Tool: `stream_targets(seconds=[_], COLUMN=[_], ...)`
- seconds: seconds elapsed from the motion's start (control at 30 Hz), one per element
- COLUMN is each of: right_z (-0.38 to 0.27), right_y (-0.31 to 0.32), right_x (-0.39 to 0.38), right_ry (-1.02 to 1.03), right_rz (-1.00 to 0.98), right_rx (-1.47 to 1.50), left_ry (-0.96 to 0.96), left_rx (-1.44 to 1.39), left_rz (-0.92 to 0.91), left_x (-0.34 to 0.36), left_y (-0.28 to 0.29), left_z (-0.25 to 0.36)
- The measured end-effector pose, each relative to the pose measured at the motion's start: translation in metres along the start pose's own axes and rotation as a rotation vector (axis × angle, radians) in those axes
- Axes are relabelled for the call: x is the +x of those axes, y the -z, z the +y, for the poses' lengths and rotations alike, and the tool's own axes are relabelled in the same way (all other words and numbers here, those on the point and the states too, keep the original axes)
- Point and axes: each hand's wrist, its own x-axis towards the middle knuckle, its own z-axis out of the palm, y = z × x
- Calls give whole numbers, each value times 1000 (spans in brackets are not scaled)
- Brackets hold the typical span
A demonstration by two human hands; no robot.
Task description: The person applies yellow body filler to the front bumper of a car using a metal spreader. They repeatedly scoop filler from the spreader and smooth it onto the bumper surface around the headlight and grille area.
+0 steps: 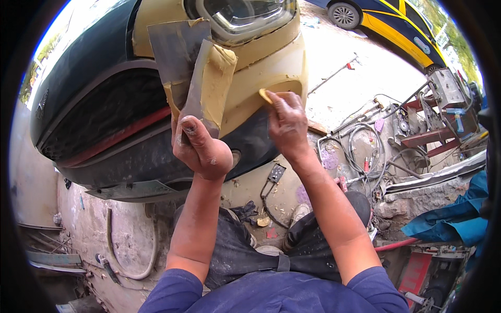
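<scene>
Auto body workshop, dark car [78, 73] is bearing tan filler [255, 68] beneath its headlight [245, 13], hose [109, 229] and cables [352, 151] are looping across dusty floor [86, 224], red-shelved rack [428, 139] is holding metal parts [412, 122], yellow-and-blue car [389, 26] is standing beyond in daylight.

The paste [218, 75] is tan, the plates [180, 49] grey.

scrapers [180, 57] are in the left hand [203, 148], a spreader [264, 95] in the right hand [288, 126], a car [135, 94] before both. a hose [109, 235] lies left on the ground [245, 183], a cloth [451, 211] is at right, another car [389, 28] beyond, right.
</scene>
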Motion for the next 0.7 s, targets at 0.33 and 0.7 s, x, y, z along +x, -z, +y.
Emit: stream_targets(seconds=[0.33, 0.7], right_z=[13, 65], right_y=[66, 133], right_x=[-12, -31], right_ry=[-115, -874], right_rz=[-316, 334], right_rx=[420, 1487], left_ry=[26, 891], left_rx=[-108, -891], left_rz=[-128, -648], left_x=[-20, -67], left_y=[-15, -32], left_z=[0, 18])
